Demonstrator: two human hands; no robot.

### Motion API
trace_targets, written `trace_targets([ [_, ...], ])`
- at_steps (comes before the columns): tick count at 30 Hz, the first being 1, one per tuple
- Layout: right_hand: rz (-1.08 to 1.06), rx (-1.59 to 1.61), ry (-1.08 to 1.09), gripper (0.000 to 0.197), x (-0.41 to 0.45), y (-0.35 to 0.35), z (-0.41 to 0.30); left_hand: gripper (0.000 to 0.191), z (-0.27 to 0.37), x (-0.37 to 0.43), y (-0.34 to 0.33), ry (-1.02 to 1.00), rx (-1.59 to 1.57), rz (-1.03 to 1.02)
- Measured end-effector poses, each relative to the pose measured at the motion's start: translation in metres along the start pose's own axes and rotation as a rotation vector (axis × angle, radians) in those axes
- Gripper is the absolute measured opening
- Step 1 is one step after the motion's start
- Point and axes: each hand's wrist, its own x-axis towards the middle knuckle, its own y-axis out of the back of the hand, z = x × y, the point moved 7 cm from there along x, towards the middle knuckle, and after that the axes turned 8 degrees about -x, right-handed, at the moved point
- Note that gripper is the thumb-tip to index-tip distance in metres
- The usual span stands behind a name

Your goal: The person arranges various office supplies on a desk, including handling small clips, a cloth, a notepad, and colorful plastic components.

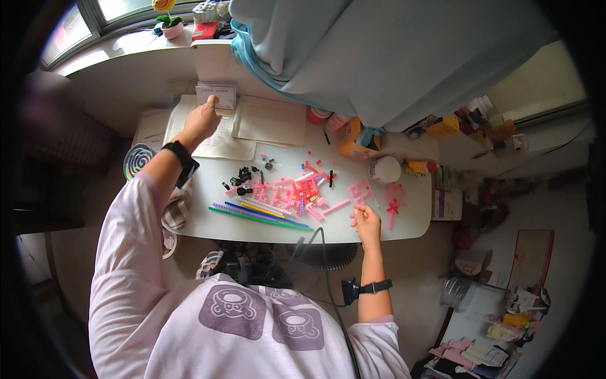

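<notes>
At the back left, my left hand [202, 117] reaches over open papers to a white card or booklet [217, 94] bearing writing. One finger overlaps its front; whether the hand grips it is unclear. My right hand [367, 222] is over the table's front edge, fingers loosely bent and apart, with nothing seen in them. Just above it lies a pink block frame [360, 191]. Left of it is a pink strip [336, 207] beside a heap of red and pink building bricks [305, 189]. To its right is a pink brick shape with a red cross-piece [393, 207].
Black parts [242, 176] and long coloured brick strips [258, 217] lie on the white table [199, 225]. A white tub [384, 169] and a yellow box [355, 139] stand back right. A blue-grey curtain [378, 61] hangs over the rear. A black cable [326, 270] crosses the front edge.
</notes>
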Motion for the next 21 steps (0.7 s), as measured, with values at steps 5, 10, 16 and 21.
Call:
trace_targets([
  [5,0.177,-0.255,0.369,0.017,0.044,0.011,-0.003,0.024,0.081,-0.077,-0.011,-0.101,-0.353,-0.185],
  [10,0.145,-0.521,0.481,0.019,0.07,-0.019,-0.061,0.018,0.087,-0.156,-0.018,-0.066,-0.404,-0.344],
  [16,0.11,-0.884,0.362,0.024,0.09,-0.055,-0.108,0.019,0.052,-0.208,0.0,0.019,-0.222,-0.31],
  [21,0.076,-1.184,0.259,0.026,0.112,-0.082,-0.112,0.018,0.031,-0.242,0.006,0.132,-0.31,-0.286],
])
